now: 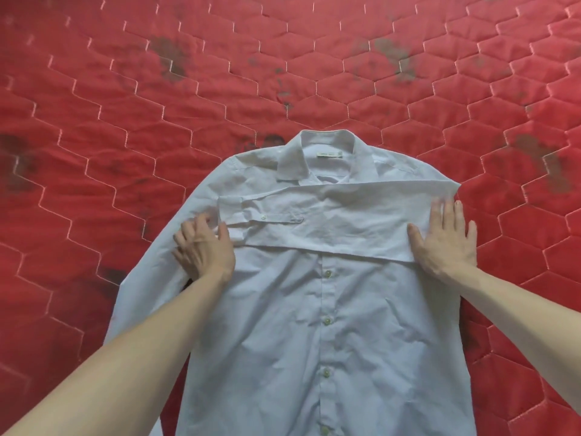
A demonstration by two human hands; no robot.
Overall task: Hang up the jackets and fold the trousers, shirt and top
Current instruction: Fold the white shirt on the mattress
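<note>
The shirt (314, 309) is thin, matt, creased white cloth; the quilt (125, 89) beneath is glossy, stitched red fabric.

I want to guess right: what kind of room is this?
Probably a bedroom: a white shirt lies spread on a red quilted bed cover, and two bare hands fold it. No walls show.

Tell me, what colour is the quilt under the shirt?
Red quilt, hexagon-stitched with dark smudges; head view.
</note>
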